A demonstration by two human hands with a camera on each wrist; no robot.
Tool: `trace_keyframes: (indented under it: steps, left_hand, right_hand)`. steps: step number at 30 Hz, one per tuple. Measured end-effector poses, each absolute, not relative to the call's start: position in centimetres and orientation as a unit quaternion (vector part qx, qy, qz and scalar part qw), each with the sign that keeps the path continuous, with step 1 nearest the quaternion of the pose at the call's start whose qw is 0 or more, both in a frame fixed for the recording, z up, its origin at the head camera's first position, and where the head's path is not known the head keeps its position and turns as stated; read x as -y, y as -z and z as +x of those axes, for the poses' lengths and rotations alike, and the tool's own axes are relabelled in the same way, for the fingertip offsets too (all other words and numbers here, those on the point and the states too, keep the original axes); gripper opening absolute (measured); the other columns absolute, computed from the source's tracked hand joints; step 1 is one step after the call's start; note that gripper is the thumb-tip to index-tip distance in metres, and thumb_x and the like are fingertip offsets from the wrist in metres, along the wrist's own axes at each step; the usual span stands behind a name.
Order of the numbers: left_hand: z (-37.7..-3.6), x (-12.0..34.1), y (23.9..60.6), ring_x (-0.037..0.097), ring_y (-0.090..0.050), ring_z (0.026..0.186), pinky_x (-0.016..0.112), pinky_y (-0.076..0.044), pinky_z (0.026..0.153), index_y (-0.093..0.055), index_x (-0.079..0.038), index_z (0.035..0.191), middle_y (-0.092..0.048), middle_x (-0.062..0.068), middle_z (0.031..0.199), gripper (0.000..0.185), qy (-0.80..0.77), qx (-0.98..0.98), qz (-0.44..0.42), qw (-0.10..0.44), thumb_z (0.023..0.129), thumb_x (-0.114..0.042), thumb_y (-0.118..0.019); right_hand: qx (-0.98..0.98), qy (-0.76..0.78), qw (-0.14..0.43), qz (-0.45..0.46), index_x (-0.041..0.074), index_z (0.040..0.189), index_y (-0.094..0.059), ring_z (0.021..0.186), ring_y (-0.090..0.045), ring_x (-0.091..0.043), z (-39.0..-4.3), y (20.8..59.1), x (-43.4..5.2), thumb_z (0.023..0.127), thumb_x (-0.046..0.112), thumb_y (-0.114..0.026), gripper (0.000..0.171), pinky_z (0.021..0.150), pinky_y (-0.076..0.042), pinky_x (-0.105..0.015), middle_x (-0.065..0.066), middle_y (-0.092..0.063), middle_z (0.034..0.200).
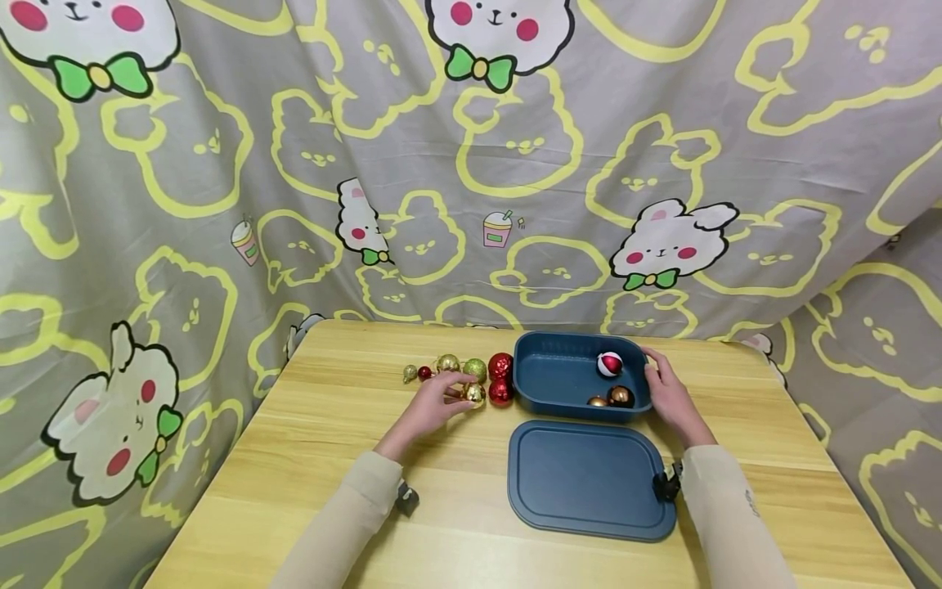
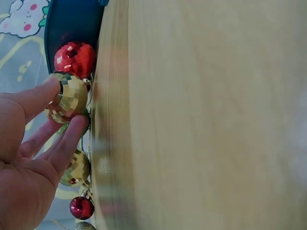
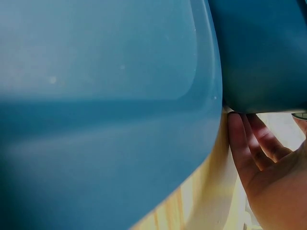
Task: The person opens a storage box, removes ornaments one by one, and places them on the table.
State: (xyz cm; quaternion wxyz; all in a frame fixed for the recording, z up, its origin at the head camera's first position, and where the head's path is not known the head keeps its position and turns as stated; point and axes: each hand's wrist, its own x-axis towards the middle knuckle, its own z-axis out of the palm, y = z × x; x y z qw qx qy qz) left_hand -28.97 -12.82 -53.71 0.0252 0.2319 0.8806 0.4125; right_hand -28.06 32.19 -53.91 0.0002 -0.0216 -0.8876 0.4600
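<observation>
My left hand pinches a shiny gold bauble between thumb and fingertips, low over the table. Close beside it are two red baubles, a green glittery bauble and another gold bauble. My right hand holds the right end of the dark blue box, with fingers against its outer wall in the right wrist view. Inside the box lie a red and white bauble, a brown bauble and a smaller copper one, partly behind the near wall.
The blue lid lies flat on the wooden table in front of the box, partly under the right wrist's strap. A small red bauble and a small pale gold one sit at the row's left end. A patterned curtain hangs behind.
</observation>
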Motion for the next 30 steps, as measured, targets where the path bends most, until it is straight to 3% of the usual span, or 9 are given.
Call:
trace_keyframes:
  steps: [20,30]
  left_hand:
    - [-29.29,12.67,53.93,0.029,-0.070,0.113,0.043,-0.058,0.097,-0.066,-0.012,0.136,-0.066,0.006,0.139,0.044,-0.415,-0.882,0.219,0.039,0.094,-0.018,-0.077]
    - [-29.31,12.57,53.98,0.028,-0.072,0.109,0.042,-0.059,0.096,-0.065,-0.017,0.134,-0.067,0.008,0.137,0.041,-0.408,-0.891,0.196,0.037,0.094,-0.020,-0.077]
  right_hand:
    - [0.888,-0.459,-0.002,-0.024,0.014,0.166,-0.019,0.148,-0.028,-0.055,-28.05,53.95,-32.12,0.114,0.042,-0.023,0.059,0.120,-0.021,-0.071,-0.032,-0.024,0.165]
    - [0.889,-0.458,-0.001,-0.025,0.014,0.166,-0.019,0.147,-0.028,-0.056,-28.06,53.93,-32.11,0.114,0.041,-0.022,0.059,0.120,-0.021,-0.071,-0.032,-0.024,0.165]
